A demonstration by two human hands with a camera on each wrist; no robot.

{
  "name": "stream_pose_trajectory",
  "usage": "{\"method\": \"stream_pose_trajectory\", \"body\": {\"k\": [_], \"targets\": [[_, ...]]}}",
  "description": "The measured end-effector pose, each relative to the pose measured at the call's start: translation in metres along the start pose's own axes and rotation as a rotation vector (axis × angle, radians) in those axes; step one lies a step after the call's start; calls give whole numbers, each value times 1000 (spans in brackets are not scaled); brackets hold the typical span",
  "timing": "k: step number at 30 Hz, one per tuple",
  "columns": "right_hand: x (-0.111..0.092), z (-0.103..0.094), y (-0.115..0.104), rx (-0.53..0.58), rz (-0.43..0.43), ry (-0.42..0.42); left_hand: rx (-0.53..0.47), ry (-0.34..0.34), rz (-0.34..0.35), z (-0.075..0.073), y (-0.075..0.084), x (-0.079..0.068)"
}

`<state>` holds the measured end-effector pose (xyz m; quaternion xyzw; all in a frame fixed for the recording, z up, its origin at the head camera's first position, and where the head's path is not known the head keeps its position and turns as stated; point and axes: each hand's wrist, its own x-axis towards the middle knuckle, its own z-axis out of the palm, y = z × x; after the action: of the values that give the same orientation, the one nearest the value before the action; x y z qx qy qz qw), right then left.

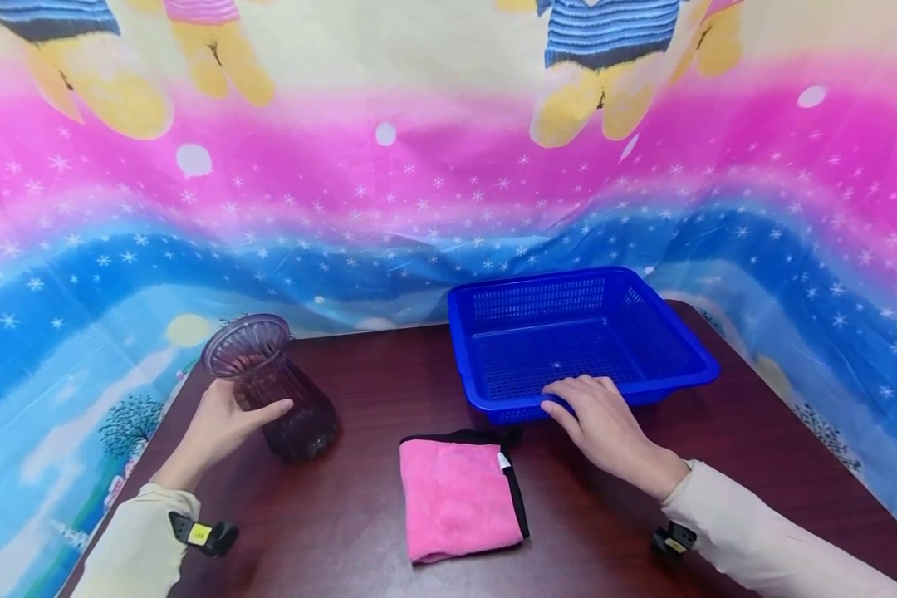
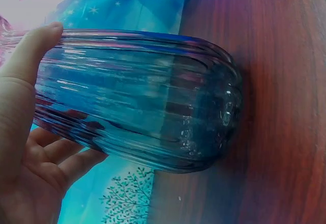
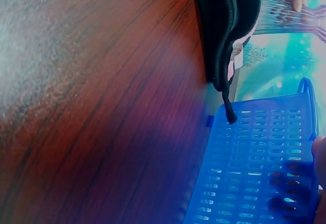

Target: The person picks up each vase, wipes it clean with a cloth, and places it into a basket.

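My left hand (image 1: 220, 423) grips a dark, translucent ribbed glass vase (image 1: 302, 415) below its flared mouth. In the left wrist view, the thumb lies along one side of the vase (image 2: 137, 96) and the fingers curl round the other. Whether its base touches the table I cannot tell. On the right, my right hand (image 1: 605, 428) holds the near rim of a blue plastic basket (image 1: 658, 386), thumb outside and fingers over the edge. The basket's slotted wall (image 3: 254, 158) fills the lower right wrist view, where most of that hand is out of frame.
A folded pink cloth (image 1: 459, 498) with black edging and a white tag lies between the hands, near the basket. Everything stands on a dark reddish wooden table (image 1: 329, 531). A printed pink and blue curtain (image 1: 374, 191) hangs behind and along both sides.
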<state>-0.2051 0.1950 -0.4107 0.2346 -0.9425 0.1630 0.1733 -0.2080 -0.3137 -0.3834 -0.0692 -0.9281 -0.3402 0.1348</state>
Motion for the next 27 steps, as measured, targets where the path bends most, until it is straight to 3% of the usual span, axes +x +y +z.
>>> {"method": "stream_pose_trajectory", "body": {"k": [11,27], "targets": [[0,0,0,-3,0,4,-45,45,21,-5,21,9],[0,2,0,-4,-13,33,-111,13,61,-5,55,25]]}}
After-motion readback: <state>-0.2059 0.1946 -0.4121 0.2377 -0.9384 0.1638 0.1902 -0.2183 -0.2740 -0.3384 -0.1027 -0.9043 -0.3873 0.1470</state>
